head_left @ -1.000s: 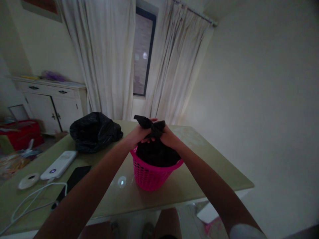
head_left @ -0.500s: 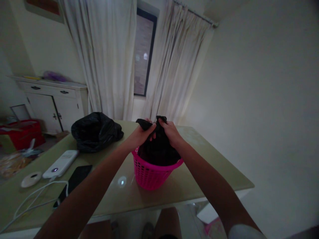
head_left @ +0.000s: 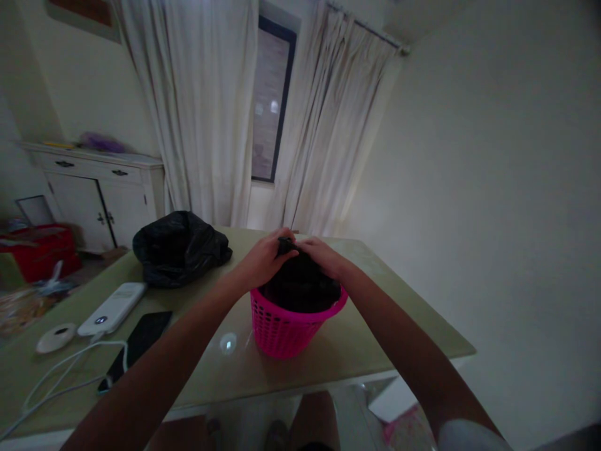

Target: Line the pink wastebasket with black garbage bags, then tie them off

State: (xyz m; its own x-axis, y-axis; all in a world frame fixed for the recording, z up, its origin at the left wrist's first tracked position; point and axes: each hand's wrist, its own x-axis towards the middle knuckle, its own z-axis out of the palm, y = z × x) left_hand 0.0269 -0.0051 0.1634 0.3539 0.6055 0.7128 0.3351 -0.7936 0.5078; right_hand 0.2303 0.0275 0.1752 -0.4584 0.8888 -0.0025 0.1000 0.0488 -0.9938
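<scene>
A pink basket (head_left: 291,332) with a perforated wall stands on the table, and a black plastic bag (head_left: 300,291) fills it up to the rim. My left hand (head_left: 268,258) is closed on the gathered top of this bag, with a bit of black plastic poking up between thumb and fingers. From the other side my right hand (head_left: 322,255) presses in against the same gathered top, closed on it, its fingertips partly hidden. Both hands are close together above the far part of the basket.
On the pale green table (head_left: 399,326), an open black plastic bag (head_left: 181,247) slumps at the back left. Nearer lie a white power bank (head_left: 113,308), a dark phone (head_left: 136,347), a white cable (head_left: 70,360) and a small round white object (head_left: 56,338). A wall rises on the right.
Both hands have come down toward the basket. The two black ends that stuck up from them are now lower and bunched together, and my right hand lies flatter over the bag's top.
</scene>
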